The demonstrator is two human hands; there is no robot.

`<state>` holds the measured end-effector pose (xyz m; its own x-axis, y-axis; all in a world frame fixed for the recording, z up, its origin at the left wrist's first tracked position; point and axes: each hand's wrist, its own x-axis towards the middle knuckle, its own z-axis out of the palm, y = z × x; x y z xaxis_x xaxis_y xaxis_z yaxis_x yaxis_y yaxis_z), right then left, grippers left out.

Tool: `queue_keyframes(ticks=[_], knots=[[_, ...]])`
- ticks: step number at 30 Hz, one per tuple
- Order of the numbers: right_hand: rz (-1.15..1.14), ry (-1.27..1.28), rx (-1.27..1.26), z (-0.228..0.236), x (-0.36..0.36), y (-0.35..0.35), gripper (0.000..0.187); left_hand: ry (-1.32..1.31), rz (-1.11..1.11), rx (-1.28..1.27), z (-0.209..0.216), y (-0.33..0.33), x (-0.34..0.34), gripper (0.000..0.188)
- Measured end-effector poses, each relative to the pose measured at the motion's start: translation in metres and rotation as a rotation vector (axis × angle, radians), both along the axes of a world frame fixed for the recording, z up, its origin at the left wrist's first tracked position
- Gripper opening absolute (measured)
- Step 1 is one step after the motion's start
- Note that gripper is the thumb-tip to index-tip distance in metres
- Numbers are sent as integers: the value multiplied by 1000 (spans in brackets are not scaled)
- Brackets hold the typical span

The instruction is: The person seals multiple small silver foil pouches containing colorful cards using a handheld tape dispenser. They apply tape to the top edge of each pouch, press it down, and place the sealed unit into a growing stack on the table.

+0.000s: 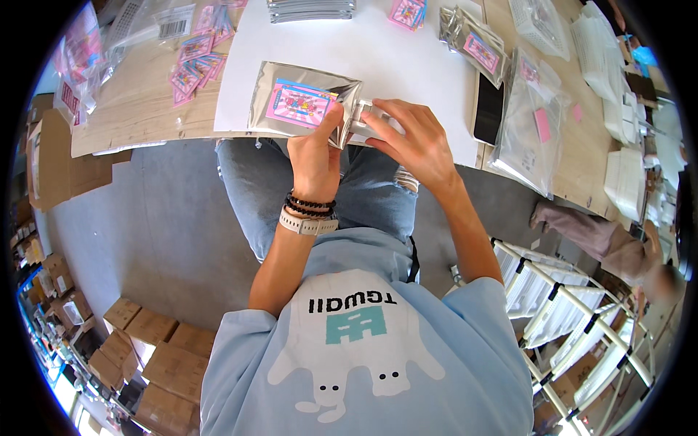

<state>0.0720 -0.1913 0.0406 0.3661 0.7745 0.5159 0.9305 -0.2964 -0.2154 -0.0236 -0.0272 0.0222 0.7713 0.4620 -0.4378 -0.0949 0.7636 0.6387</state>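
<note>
A shiny silver foil pouch (pixel 280 74) lies over the table's near edge, its mouth turned to the right. On top of the pouch is a pink and blue printed card (pixel 299 103). My left hand (pixel 314 160) grips the pouch at its near right part, thumb on top. At the mouth, a small clear plastic piece (pixel 359 116) shows between the foil and my right hand (pixel 418 142). The right fingers are closed on that piece; its inner end is hidden by the pouch.
Foil pouches form a stack (pixel 311 10) at the back, with more pouches (pixel 472 45) at right. Pink cards (pixel 195 71) lie in a pile at left. A dark phone-like slab (pixel 488 109) and a clear bag (pixel 529 123) lie at right. Another person (pixel 600 232) is beyond.
</note>
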Motion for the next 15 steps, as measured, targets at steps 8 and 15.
queue_keyframes(ticks=[8, 15], knots=[[32, -71, 59, 5, -7, 14, 56, 57, 122, 84, 11, 2, -7, 16], [56, -93, 135, 5, -11, 18, 52, 39, 139, 139, 17, 5, -11, 16]])
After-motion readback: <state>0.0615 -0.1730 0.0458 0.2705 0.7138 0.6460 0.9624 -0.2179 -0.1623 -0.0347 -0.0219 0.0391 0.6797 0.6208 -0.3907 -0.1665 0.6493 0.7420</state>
